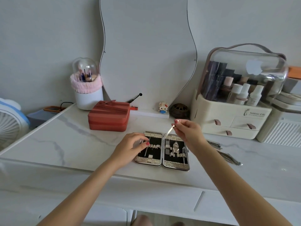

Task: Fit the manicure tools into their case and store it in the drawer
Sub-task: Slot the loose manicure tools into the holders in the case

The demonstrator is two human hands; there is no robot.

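Observation:
The silver manicure case (162, 163) lies open flat near the table's front edge, its black lining showing. A few tools sit under the elastic loops in both halves. My left hand (130, 145) rests on the case's left half, with curled fingertips touching a thin tool there. My right hand (187, 129) hovers above the case's far right corner and pinches a slim silver tool (170, 130), which slants down toward the case's hinge. More loose metal tools (228, 156) lie on the table to the right of the case.
A red zipped box (109, 116) stands behind the case on the left. A brush holder with a clear dome (88, 88) is at the back left, a cosmetics organiser with small drawers (232, 121) at the back right. A wavy mirror (146, 54) leans on the wall. Drawer fronts (162, 199) sit below the tabletop.

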